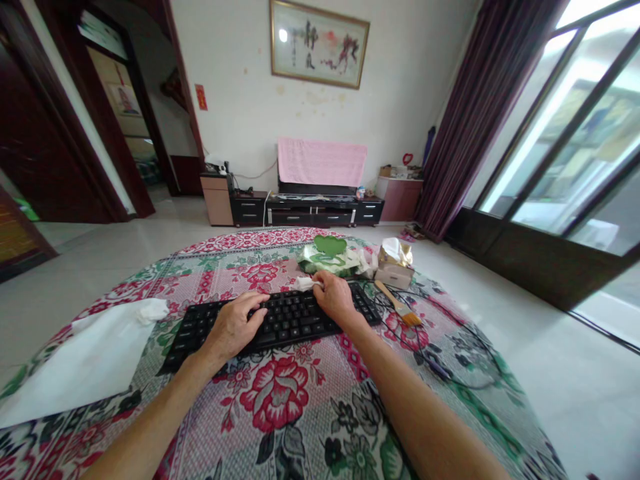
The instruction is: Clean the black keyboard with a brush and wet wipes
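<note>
A black keyboard (280, 323) lies across the middle of a round table covered with a flowered cloth (280, 413). My left hand (235, 327) rests flat on the keys at the keyboard's left half, fingers spread. My right hand (336, 298) sits on the keyboard's upper right part and pinches a crumpled white wipe (304, 283) against the keys at the top edge.
A green wet-wipe pack (327, 257) and a small box with crumpled paper (395, 267) stand behind the keyboard. A wooden-handled brush (399, 305) and a black cable (450, 363) lie to the right. A white sheet with a tissue wad (95, 357) lies left.
</note>
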`<state>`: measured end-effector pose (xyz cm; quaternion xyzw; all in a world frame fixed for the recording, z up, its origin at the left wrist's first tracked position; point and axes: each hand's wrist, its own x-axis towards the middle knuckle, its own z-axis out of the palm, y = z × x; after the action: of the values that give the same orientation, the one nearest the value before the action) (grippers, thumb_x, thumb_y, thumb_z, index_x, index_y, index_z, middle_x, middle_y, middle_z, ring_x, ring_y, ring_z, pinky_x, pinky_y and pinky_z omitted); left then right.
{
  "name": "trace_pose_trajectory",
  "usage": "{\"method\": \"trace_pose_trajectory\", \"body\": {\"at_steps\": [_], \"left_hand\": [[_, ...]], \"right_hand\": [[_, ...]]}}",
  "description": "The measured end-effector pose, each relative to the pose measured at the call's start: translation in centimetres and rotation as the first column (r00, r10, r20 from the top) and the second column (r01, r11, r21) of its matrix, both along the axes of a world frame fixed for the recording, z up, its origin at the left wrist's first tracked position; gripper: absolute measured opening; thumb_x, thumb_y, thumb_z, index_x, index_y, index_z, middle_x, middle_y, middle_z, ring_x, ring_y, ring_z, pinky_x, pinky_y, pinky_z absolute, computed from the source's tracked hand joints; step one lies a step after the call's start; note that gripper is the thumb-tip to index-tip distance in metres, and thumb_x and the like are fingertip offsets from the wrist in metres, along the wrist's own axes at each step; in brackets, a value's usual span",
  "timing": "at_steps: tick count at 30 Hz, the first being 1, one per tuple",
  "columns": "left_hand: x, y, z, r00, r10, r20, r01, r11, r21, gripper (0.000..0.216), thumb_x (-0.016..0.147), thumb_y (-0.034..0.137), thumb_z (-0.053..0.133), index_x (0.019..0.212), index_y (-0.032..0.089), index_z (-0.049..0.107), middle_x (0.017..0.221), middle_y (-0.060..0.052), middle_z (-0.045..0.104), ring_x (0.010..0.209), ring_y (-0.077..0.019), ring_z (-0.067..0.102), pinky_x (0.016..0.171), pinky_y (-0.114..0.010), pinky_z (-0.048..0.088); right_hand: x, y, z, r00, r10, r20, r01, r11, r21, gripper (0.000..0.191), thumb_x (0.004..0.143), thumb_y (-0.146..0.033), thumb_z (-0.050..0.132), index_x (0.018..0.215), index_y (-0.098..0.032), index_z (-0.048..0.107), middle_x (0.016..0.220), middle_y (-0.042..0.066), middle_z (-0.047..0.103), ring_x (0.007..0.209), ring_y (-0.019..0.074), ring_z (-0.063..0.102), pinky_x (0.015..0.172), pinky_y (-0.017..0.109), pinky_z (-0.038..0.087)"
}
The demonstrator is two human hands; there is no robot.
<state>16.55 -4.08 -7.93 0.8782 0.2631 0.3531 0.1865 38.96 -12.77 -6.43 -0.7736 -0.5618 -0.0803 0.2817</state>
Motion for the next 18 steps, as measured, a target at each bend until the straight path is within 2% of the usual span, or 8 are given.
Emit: {"method": "trace_pose_trajectory", "body": {"at_steps": [4,9,13,18], "left_hand": [[0.1,0.0,0.0,1.000,-0.012,0.016,0.012,1.000,0.027,0.029,0.082,0.029,0.050,0.101,0.017,0.068,0.105,-0.007,0.069,0.081,-0.0168,0.066,0.082,-0.030,0.052],[0.1,0.0,-0.1,1.000,-0.019,0.008,0.018,0.997,0.073,0.028,0.083,0.027,0.050,0.099,0.017,0.069,0.103,-0.007,0.070,0.088,-0.0187,0.066,0.084,-0.030,0.052],[0.1,0.2,-0.4,1.000,-0.023,-0.007,0.023,0.994,0.105,0.027,0.083,0.028,0.049,0.096,0.018,0.070,0.102,-0.007,0.071,0.095,-0.0202,0.066,0.089,-0.031,0.050],[0.1,0.5,-0.8,0.999,-0.024,-0.022,0.027,0.992,0.124,0.028,0.084,0.031,0.048,0.095,0.019,0.071,0.102,-0.006,0.071,0.096,-0.0212,0.066,0.090,-0.032,0.050]], "right_hand": [[2.8,1.0,0.1,0.992,-0.114,0.057,0.118,0.990,-0.074,0.024,0.082,-0.024,0.048,0.093,-0.021,0.069,0.100,0.008,0.065,0.094,0.0201,0.060,0.082,0.028,0.041],[4.8,2.0,0.0,0.960,-0.266,0.082,0.277,0.944,-0.182,0.027,0.082,-0.025,0.047,0.094,-0.023,0.071,0.103,0.010,0.065,0.099,0.0232,0.059,0.082,0.033,0.041],[5.1,2.2,-0.1,0.950,-0.307,0.058,0.312,0.917,-0.248,0.029,0.080,-0.024,0.047,0.095,-0.023,0.072,0.104,0.009,0.068,0.098,0.0233,0.061,0.083,0.035,0.040],[4.7,1.1,-0.1,0.955,-0.290,0.061,0.295,0.918,-0.264,0.029,0.080,-0.028,0.047,0.095,-0.022,0.072,0.106,0.011,0.068,0.100,0.0264,0.060,0.084,0.038,0.040]]}}
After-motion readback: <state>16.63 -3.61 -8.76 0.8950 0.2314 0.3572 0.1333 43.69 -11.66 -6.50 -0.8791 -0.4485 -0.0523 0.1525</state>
